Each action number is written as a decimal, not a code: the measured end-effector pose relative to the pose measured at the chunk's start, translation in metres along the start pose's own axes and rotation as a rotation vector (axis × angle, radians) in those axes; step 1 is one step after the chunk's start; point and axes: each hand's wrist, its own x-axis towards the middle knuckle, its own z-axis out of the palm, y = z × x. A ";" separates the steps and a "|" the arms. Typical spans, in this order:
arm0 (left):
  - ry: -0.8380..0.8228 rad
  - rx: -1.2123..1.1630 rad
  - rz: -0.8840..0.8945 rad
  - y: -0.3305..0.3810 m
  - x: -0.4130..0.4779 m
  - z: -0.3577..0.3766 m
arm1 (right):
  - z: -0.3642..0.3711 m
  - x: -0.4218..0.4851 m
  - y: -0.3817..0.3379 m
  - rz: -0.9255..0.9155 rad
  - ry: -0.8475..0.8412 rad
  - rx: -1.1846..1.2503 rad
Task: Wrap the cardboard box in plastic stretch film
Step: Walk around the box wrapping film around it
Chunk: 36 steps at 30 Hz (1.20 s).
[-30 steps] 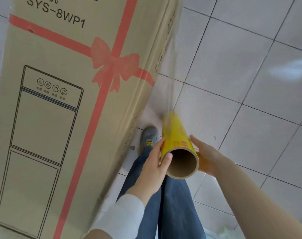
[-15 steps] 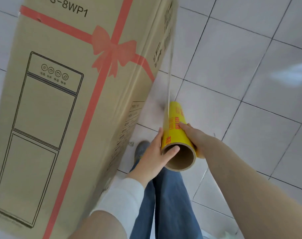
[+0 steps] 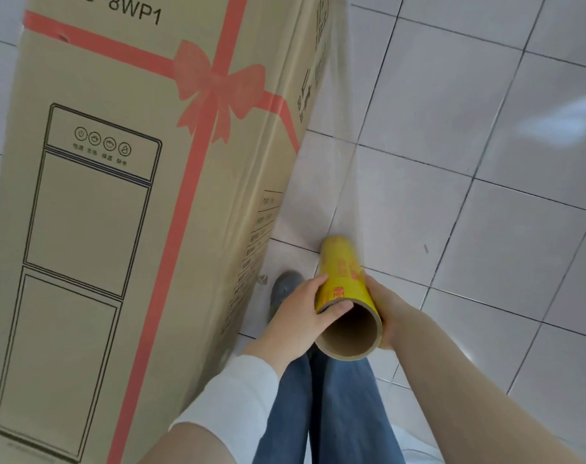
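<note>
Left hand (image 3: 301,316) and right hand (image 3: 388,309) clasp film roll (image 3: 343,272), cardboard box (image 3: 117,229) close on their left

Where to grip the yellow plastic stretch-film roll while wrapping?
Near open end of the yellow plastic stretch-film roll, a hand from each side: left hand, thumb hooked on the brown cardboard core rim, right hand cupping opposite. The clear film leaves the far part toward the tall cardboard box.
</note>
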 end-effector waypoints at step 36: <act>0.324 -0.212 0.155 -0.106 -0.087 0.011 | 0.043 0.019 0.103 -0.197 -0.121 0.064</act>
